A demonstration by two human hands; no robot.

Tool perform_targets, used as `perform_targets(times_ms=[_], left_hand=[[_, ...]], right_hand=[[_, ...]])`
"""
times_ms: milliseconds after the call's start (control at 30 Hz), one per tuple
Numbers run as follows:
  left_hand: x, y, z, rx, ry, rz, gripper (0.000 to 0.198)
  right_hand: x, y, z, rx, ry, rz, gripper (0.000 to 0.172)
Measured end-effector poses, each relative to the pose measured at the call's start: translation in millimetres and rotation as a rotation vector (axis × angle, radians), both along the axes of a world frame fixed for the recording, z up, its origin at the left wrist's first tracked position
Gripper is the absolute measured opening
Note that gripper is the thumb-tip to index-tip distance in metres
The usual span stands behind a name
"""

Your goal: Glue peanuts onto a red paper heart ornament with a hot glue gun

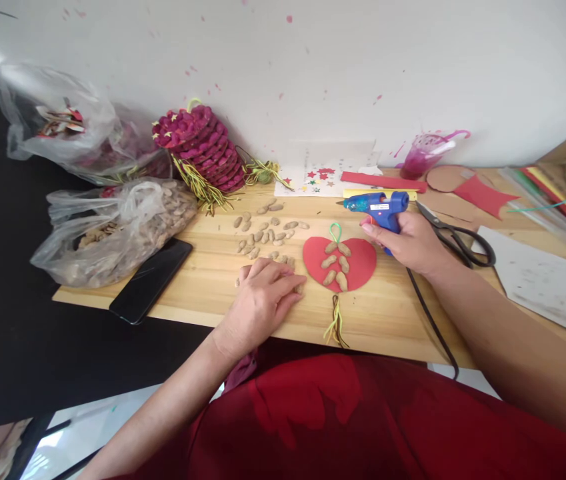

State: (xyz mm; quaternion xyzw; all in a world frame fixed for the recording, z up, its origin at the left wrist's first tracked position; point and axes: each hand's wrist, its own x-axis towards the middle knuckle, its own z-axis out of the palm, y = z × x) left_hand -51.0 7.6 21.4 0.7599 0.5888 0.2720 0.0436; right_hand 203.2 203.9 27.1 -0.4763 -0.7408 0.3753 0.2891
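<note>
My right hand (415,241) is wrapped round a blue hot glue gun (385,208), its nozzle pointing left above the table. Below the nozzle lies a red paper heart (313,255) with several peanuts (343,264) on it in two columns. A green loop (335,230) tops the heart, and a yarn tassel (335,323) hangs from its lower point. Left of the heart, my left hand (267,293) rests low over the table, thumb and forefinger closed about a peanut (299,289). Its other fingers partly cover more loose peanuts (263,235).
Scissors (455,237) and white board (547,283) lie to the right. At the left are a phone (151,281) and a plastic bag of peanuts (113,233). A purple peanut craft (207,147), star stickers (320,177) and a pink-stained cup (420,157) stand along the wall. The gun's cord (430,313) runs over the front edge.
</note>
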Motion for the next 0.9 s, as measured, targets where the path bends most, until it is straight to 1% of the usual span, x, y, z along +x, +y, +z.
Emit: perform_targets(times_ms=[133,233,367,567,667,900], left_hand=[[-3.5,5.2,-3.2,0.018,0.005,0.041,0.02],[-4.1,7.5,-2.5,0.021,0.004,0.047,0.022],[-9.9,7.0,2.8,0.049,-0.016,0.048,0.024],[-29.4,4.3,10.6,0.047,-0.036,0.166,0.017],[-31.6,4.9,11.5,0.027,-0.029,0.163,0.02],[-24.2,7.7,7.3,0.02,-0.011,0.132,0.018]], right_hand=[[0.1,-0.4,0.5,-0.002,-0.003,-0.01,0.033],[0.1,-0.8,1.4,0.001,-0.008,-0.011,0.033],[-0.2,-1.1,1.7,-0.009,-0.008,-0.02,0.033],[0.3,-0.6,0.9,-0.005,0.006,-0.001,0.033],[0.3,-0.4,1.2,0.0,0.01,-0.004,0.033],[-0.1,-1.3,3.7,-0.006,-0.009,0.008,0.032]])
